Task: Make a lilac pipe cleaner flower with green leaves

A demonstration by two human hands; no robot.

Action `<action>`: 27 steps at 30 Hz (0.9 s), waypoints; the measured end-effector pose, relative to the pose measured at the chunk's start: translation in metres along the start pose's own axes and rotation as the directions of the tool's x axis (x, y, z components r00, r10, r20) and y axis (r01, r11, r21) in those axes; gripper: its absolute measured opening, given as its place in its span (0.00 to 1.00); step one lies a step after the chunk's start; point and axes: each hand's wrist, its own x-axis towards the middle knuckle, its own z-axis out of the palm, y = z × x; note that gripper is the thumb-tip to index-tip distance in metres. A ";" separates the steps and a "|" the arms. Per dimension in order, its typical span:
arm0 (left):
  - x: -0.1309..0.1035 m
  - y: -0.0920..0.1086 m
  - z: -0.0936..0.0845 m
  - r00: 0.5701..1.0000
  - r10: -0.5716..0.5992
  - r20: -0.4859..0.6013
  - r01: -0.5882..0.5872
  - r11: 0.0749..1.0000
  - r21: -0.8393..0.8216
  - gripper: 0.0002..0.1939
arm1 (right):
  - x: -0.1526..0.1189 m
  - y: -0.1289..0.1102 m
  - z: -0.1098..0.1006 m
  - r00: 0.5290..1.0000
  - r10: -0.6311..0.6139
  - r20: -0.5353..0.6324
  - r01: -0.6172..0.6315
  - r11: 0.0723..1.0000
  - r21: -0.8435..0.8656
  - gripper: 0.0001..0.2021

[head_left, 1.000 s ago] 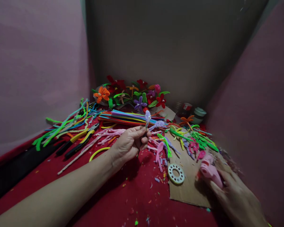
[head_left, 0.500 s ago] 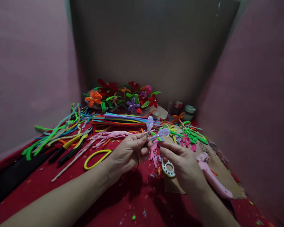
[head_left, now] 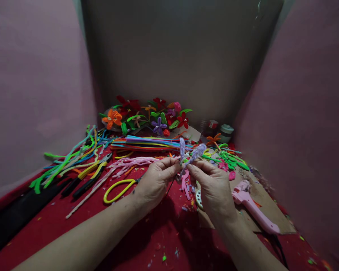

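Purple petals [head_left: 197, 151]: fuzzy, matt
Glue gun [head_left: 257, 210], 4 o'clock: smooth plastic
Pliers [head_left: 98, 173], 8 o'clock: metal head
Cardboard [head_left: 267, 203]: matt

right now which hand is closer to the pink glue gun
Right: the right hand is just left of the pink glue gun; the left hand is farther left, past the right hand.

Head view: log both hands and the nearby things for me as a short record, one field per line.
Left hand: pinching the base of an upright purple petal
Right hand: pinching the base of a tilted purple petal
Glue gun: pink, lying on cardboard
White ring: partly hidden behind right hand
Pliers: lying left of left hand
Back: fuzzy flowers
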 end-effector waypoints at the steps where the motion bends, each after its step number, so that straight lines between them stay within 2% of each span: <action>1: 0.000 0.000 0.000 0.999 0.027 -0.024 -0.027 0.999 0.039 0.07 | 0.000 -0.001 0.001 1.000 0.009 -0.002 -0.009 1.000 -0.004 0.05; 6: -0.002 -0.003 -0.003 0.991 0.105 -0.083 -0.087 0.975 0.202 0.08 | -0.002 -0.006 0.007 0.998 0.057 0.001 -0.057 0.998 -0.040 0.06; 13: -0.001 -0.003 -0.003 0.990 0.115 -0.078 -0.092 0.964 0.249 0.09 | 0.000 -0.003 0.005 0.997 0.058 0.055 -0.056 0.998 -0.036 0.04; 19: -0.001 -0.001 -0.005 0.994 0.071 -0.085 -0.050 0.972 0.229 0.09 | 0.009 0.002 0.002 0.991 -0.001 0.136 -0.003 1.000 0.030 0.02; 23: -0.001 -0.001 -0.003 0.996 0.031 -0.089 -0.015 0.986 0.166 0.10 | 0.011 0.007 0.000 0.993 -0.051 0.111 0.049 0.998 0.028 0.01; 27: -0.002 -0.002 0.001 0.996 -0.042 -0.079 0.045 0.999 0.029 0.10 | 0.011 0.011 -0.001 0.993 -0.082 0.087 0.077 0.995 0.056 0.03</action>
